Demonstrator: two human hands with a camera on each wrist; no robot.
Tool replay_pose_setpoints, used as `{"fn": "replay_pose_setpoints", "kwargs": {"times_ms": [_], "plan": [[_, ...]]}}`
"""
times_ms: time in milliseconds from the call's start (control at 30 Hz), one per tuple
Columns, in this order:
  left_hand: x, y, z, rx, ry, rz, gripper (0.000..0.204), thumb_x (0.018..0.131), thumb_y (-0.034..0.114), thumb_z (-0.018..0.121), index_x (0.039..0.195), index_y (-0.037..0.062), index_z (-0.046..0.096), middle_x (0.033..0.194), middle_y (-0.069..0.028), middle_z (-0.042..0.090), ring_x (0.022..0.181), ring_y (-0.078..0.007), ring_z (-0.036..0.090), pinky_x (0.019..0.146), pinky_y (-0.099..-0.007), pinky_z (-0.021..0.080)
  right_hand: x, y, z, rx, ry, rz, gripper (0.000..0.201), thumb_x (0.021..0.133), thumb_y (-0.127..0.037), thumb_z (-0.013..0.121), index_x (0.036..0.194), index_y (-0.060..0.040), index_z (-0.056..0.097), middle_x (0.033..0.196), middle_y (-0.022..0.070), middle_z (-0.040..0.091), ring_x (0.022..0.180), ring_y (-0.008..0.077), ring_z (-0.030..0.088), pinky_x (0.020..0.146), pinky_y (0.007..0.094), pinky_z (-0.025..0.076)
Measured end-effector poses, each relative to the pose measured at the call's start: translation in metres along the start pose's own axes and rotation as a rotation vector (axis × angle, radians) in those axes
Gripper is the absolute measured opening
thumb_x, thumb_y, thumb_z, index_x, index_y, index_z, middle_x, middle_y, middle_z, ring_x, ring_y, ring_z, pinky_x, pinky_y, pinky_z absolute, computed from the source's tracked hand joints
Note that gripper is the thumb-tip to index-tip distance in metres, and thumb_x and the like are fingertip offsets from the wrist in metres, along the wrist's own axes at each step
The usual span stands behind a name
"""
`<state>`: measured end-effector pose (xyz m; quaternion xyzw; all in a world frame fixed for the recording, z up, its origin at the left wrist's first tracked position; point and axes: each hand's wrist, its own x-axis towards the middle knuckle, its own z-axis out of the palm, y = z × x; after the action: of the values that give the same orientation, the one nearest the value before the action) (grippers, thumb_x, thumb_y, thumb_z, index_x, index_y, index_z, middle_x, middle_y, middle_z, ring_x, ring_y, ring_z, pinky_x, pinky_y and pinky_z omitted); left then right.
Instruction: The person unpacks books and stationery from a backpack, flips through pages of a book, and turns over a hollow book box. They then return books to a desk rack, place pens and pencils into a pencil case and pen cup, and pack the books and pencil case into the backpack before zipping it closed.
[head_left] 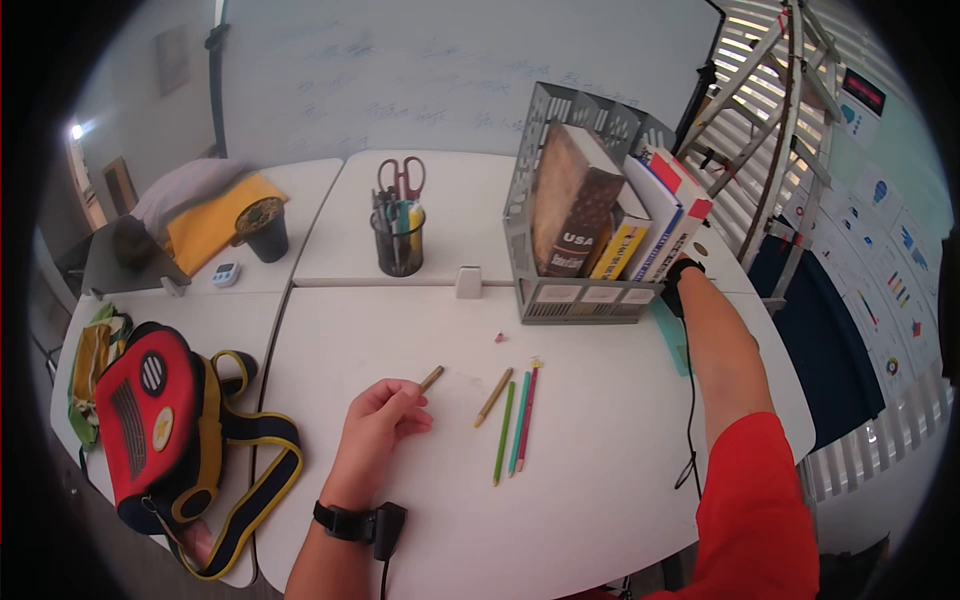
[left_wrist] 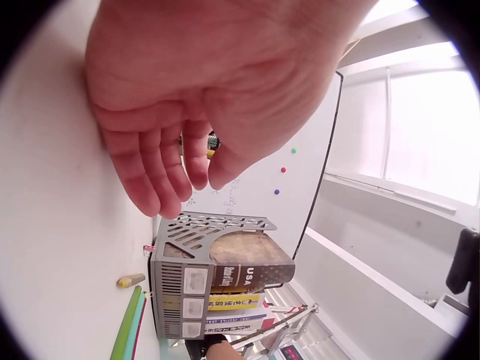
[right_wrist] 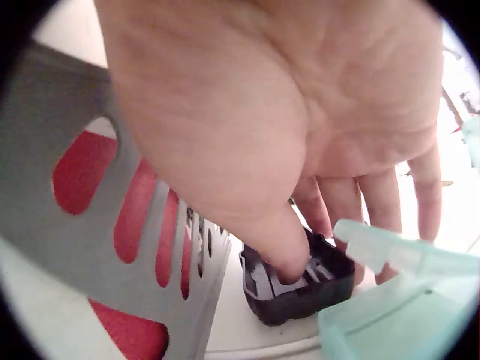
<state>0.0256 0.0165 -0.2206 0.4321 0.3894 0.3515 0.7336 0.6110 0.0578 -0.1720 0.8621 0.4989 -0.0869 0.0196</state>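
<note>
My left hand (head_left: 385,425) pinches a short gold-brown stick, like a stubby pen (head_left: 432,378), between thumb and fingers over the table. Right of it lie a similar gold-brown stick (head_left: 493,397), a green pencil (head_left: 504,430), a teal pencil (head_left: 520,425) and a dark pink pencil (head_left: 530,415). My right hand (right_wrist: 300,127) reaches behind the grey book rack (head_left: 580,308), mostly hidden in the head view. In the right wrist view its thumb dips into a small open black plastic case (right_wrist: 300,292), with fingers at the far side. A translucent teal box (right_wrist: 405,300) stands close beside.
Books (head_left: 575,205) fill the rack. A wire pen cup (head_left: 400,245) with scissors stands behind, left of it. A red bag (head_left: 150,420) with a looped strap lies at the left, near a potted plant (head_left: 264,235) and small timer (head_left: 226,274). A tiny pink object (head_left: 500,338) lies mid-table.
</note>
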Motion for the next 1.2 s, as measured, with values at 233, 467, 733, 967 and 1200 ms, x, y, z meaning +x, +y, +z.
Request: {"fn": "replay_pose_setpoints", "kwargs": {"times_ms": [233,467,733,967,1200], "plan": [[0.003,-0.003,-0.004,-0.013,-0.020,-0.002,0.016,0.106,0.022,0.064,0.107,0.0062,0.068,0.103,-0.0050,0.069,0.085,-0.0127,0.069,0.082,-0.0289,0.058,-0.004,-0.019,0.000,0.198,0.141,-0.095,0.042,0.098,-0.024,0.066,0.130,0.0026,0.068,0.122,0.0171,0.076,0.102,0.0262,0.074,0.083,0.0362,0.058],[0.003,-0.003,-0.005,-0.013,-0.041,-0.015,0.019,0.106,0.022,0.064,0.110,0.0046,0.068,0.104,-0.0058,0.070,0.090,-0.0138,0.069,0.085,-0.0292,0.058,-0.004,-0.006,-0.002,0.394,0.294,-0.150,0.041,0.098,-0.022,0.066,0.130,0.0031,0.069,0.121,0.0159,0.076,0.102,0.0254,0.074,0.082,0.0357,0.058],[0.002,-0.004,-0.005,0.002,-0.063,-0.006,0.018,0.105,0.021,0.064,0.110,0.0040,0.068,0.104,-0.0061,0.070,0.090,-0.0141,0.069,0.086,-0.0292,0.058,-0.010,0.041,-0.002,0.613,0.482,-0.178,0.040,0.096,-0.019,0.067,0.129,0.0036,0.069,0.120,0.0146,0.076,0.103,0.0244,0.074,0.082,0.0352,0.057],[0.002,-0.005,-0.007,-0.025,-0.088,0.010,0.019,0.105,0.020,0.063,0.111,0.0030,0.067,0.105,-0.0063,0.070,0.088,-0.0142,0.068,0.085,-0.0294,0.058,-0.122,0.031,-0.029,1.025,0.542,-0.018,0.035,0.100,-0.018,0.066,0.127,0.0026,0.069,0.108,0.0068,0.074,0.091,0.0135,0.069,0.077,0.0267,0.051],[0.005,-0.001,-0.017,-0.313,-0.205,0.101,0.020,0.107,0.025,0.061,0.115,0.0067,0.066,0.102,-0.0033,0.071,0.088,-0.0159,0.069,0.081,-0.0318,0.058,-0.332,-0.125,-0.048,1.095,0.471,-0.615,0.019,0.105,-0.014,0.061,0.103,0.0017,0.071,0.094,0.0097,0.074,0.080,0.0173,0.068,0.077,0.0307,0.054]]}}
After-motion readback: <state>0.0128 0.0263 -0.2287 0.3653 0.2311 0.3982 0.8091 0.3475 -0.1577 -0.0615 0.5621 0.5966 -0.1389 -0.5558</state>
